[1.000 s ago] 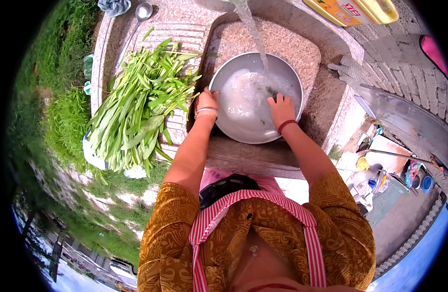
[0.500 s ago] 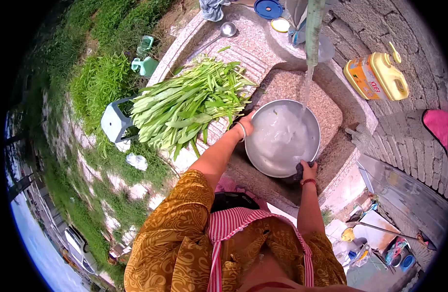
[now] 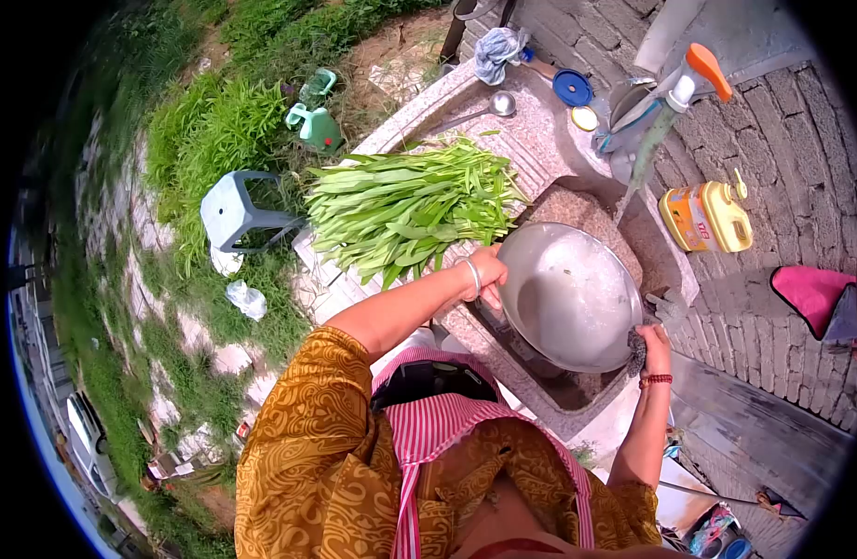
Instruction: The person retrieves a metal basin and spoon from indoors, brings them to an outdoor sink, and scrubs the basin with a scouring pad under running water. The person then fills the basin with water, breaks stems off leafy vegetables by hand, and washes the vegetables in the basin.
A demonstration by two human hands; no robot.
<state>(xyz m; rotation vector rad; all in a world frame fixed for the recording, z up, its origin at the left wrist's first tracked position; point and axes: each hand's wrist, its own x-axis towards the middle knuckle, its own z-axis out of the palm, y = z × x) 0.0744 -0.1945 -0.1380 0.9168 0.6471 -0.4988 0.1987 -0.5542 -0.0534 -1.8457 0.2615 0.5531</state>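
Note:
A round metal basin (image 3: 561, 312) is held tilted over the stone sink (image 3: 564, 396), its far side lower, with cloudy water inside. My left hand (image 3: 487, 274) is closed on its left rim. Gripping the right rim is my right hand (image 3: 654, 347), which also has a dark scouring pad (image 3: 636, 354) pressed between it and the basin. Beyond the basin, a stream runs from the tap with an orange handle (image 3: 708, 67). Long green leafy vegetables (image 3: 414, 205) lie in a heap on the ribbed drainboard, near my left hand.
A metal ladle (image 3: 501, 104), a grey cloth (image 3: 499, 54) and a blue lid (image 3: 572, 88) lie at the sink's back edge. By the brick wall stands a yellow jug (image 3: 706, 217). On the left are a grey stool (image 3: 231, 212) and a green watering can (image 3: 317, 128).
The basin has gone from nearly level in the sink to raised and tilted away, both hands still on its rim. The view has shifted, bringing the tap's orange handle into sight.

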